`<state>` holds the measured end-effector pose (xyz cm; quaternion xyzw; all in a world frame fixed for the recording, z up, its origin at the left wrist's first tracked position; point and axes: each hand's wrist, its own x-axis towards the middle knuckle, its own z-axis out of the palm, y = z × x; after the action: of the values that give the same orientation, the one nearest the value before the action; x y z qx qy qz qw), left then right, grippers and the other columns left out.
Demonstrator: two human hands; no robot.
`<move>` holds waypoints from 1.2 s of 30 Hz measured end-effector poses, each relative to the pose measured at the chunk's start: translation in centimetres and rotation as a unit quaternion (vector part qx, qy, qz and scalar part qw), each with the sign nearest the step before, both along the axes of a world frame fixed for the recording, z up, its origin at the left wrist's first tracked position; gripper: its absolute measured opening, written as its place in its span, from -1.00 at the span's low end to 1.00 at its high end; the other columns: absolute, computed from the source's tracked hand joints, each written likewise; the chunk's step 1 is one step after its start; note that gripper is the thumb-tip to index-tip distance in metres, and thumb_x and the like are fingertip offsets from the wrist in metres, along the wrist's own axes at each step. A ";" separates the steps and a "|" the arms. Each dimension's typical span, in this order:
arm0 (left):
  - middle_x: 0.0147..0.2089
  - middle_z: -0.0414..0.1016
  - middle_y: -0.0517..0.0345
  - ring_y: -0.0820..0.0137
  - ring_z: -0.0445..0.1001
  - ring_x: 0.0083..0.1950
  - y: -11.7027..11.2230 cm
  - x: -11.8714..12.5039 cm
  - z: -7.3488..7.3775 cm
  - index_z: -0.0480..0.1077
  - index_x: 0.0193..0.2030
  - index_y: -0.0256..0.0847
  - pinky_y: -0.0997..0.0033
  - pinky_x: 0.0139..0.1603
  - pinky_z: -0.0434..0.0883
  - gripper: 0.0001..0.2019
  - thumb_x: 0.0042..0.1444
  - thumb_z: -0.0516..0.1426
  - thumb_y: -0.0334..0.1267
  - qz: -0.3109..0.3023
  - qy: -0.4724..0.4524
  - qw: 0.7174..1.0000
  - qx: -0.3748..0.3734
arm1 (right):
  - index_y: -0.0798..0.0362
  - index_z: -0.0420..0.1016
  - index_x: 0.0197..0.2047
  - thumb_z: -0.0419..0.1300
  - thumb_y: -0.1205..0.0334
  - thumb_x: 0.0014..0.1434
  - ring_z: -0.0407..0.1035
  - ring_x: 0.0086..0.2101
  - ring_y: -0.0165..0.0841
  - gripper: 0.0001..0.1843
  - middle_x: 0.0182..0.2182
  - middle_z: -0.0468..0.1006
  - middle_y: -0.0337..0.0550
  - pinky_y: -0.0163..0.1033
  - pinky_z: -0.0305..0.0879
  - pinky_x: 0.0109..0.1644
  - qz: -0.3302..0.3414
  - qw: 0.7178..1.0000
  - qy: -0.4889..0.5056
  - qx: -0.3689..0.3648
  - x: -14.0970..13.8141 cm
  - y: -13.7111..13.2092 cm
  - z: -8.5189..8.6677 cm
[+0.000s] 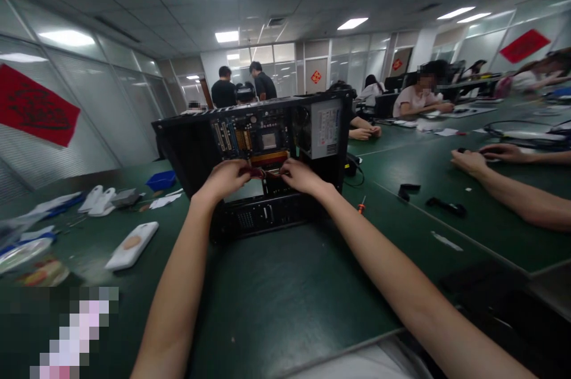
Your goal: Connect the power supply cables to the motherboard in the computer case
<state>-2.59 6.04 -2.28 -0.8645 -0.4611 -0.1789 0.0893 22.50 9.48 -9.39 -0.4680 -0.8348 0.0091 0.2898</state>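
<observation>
At open computer case point(250, 219), left hand point(226, 179), right hand point(304, 177) reaching forward, angled inward, both pinching reddish cable point(257, 173).

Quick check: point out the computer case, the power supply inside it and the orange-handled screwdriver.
Computer case point(254, 216): head view, on its black lower panel.
Power supply point(328, 129): head view, on its labelled grey face.
Orange-handled screwdriver point(361, 209): head view, on the handle.

Computer case point(182, 150): dark metal, low sheen. Power supply housing point(325, 132): smooth bare metal. Surface point(267, 284): smooth, semi-gloss. White device point(143, 238): smooth, plastic-looking. Blue tray point(161, 181): apparently plastic.
</observation>
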 end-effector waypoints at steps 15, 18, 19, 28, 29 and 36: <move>-0.22 0.65 -0.01 0.30 0.53 -0.27 -2.9 -0.2 2.8 0.62 -0.15 -0.33 0.42 -0.28 0.33 -0.57 0.15 0.19 0.05 0.006 -0.195 0.980 0.023 | 0.15 0.60 0.02 0.10 0.07 0.32 0.47 -0.03 0.01 -0.60 -0.04 0.59 0.22 -0.04 0.34 -0.01 -0.110 0.980 -0.120 -0.118 0.0 -2.7 2.2; -0.25 0.65 0.00 0.31 0.54 -0.28 -3.0 -0.1 2.9 0.63 -0.17 -0.32 0.42 -0.31 0.32 -0.60 0.14 0.20 0.02 -0.001 -0.184 0.983 0.024 | 0.06 0.65 -0.03 0.11 0.09 0.34 0.52 -0.11 -0.15 -0.65 -0.10 0.66 0.02 -0.17 0.38 -0.05 -0.048 0.974 -0.127 -0.182 1.5 -1.3 1.3; -0.25 0.65 0.00 0.31 0.54 -0.28 -3.0 0.0 2.9 0.63 -0.17 -0.31 0.42 -0.32 0.32 -0.62 0.14 0.21 0.00 -0.002 -0.186 0.982 0.028 | 0.03 0.65 -0.04 0.09 0.09 0.35 0.53 -0.14 -0.20 -0.65 -0.10 0.67 -0.03 -0.21 0.38 -0.06 -0.029 0.972 -0.127 -0.194 1.9 -1.0 1.1; -0.14 0.67 -0.01 0.24 0.58 -0.18 -3.0 0.1 2.8 0.63 -0.09 -0.26 0.38 -0.22 0.39 -0.65 0.16 0.20 -0.04 -0.006 -0.235 0.969 0.073 | 0.10 0.52 -0.22 0.17 0.13 0.27 0.49 -0.20 -0.32 -0.80 -0.18 0.63 -0.07 -0.29 0.38 -0.14 0.150 0.930 0.213 -0.259 0.4 -1.2 1.7; -0.16 0.67 -0.01 0.25 0.58 -0.20 -3.2 0.1 2.9 0.64 -0.11 -0.26 0.38 -0.23 0.39 -0.65 0.16 0.20 -0.04 -0.004 -0.228 0.971 0.072 | 0.09 0.50 -0.21 0.17 0.14 0.28 0.49 -0.19 -0.33 -0.81 -0.16 0.62 -0.06 -0.31 0.39 -0.14 0.160 0.907 0.271 -0.279 0.1 -1.5 2.0; -0.23 0.66 0.01 0.29 0.54 -0.26 -4.4 -0.3 3.8 0.63 -0.14 -0.27 0.40 -0.29 0.34 -0.64 0.16 0.19 -0.01 0.012 -0.210 0.973 0.095 | 0.07 0.49 -0.14 0.22 0.19 0.26 0.52 -0.24 -0.38 -0.85 -0.15 0.62 -0.06 -0.32 0.41 -0.18 0.189 0.786 0.484 -0.335 -0.1 -3.0 4.1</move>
<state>-2.85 1.61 1.56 -0.7897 -0.4606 -0.3982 0.0748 22.45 6.48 -5.29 -0.3025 -0.6015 0.5682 0.4730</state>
